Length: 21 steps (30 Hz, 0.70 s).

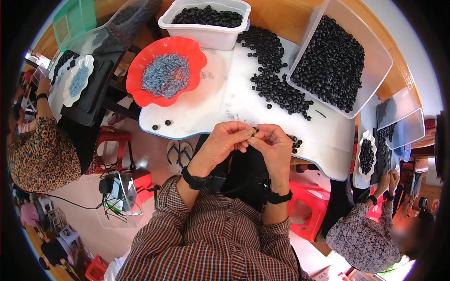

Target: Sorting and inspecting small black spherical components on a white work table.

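My left hand (228, 140) and my right hand (272, 147) meet just over the near edge of the white table. Thumbs and fingertips of both are pinched together around a small black piece (254, 132), mostly covered by the fingers. Beyond them a heap of small black ring-like parts (276, 89) is spread across the table top. A few more black parts (295, 144) lie beside my right hand. To the left, a red scalloped bowl (199, 61) contains many tiny grey-blue translucent pieces (165, 75).
A tilted clear bin (377, 77) spills black parts at the right. A white tub (201, 32) of them stands at the back. Two loose black parts (161, 124) sit near the left edge. People work at tables on both sides; red stools (307, 210) stand below.
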Each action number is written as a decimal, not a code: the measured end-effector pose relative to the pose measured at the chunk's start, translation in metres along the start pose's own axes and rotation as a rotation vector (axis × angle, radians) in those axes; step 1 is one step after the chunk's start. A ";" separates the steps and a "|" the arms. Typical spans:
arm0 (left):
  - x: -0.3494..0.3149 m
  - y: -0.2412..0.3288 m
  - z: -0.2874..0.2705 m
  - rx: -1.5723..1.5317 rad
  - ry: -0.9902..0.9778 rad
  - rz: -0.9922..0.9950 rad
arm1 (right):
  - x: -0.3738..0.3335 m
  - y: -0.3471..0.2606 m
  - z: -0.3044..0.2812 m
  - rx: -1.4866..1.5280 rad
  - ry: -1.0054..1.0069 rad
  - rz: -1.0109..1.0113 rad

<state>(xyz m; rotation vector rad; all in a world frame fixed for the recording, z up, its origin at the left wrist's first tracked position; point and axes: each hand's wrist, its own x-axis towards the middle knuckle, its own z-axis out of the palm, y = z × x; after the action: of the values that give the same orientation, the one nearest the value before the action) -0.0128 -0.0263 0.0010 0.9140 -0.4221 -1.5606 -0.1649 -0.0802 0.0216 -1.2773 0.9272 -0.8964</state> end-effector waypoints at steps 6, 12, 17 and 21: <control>0.002 -0.003 -0.002 -0.167 -0.009 -0.047 | 0.016 0.003 -0.004 0.065 -0.012 0.093; 0.002 -0.001 0.001 -0.201 0.020 -0.049 | 0.050 0.026 -0.010 -0.651 0.344 -0.410; 0.003 -0.003 -0.002 -0.224 0.025 -0.039 | 0.068 0.035 -0.002 -0.812 0.344 -0.313; 0.003 -0.003 -0.003 -0.238 0.015 -0.018 | 0.074 0.030 0.008 -0.996 0.406 -0.316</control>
<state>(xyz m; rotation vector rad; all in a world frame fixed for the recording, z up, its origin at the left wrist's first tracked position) -0.0128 -0.0279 -0.0041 0.7462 -0.2117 -1.5807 -0.1292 -0.1432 -0.0121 -2.1741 1.6339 -0.9872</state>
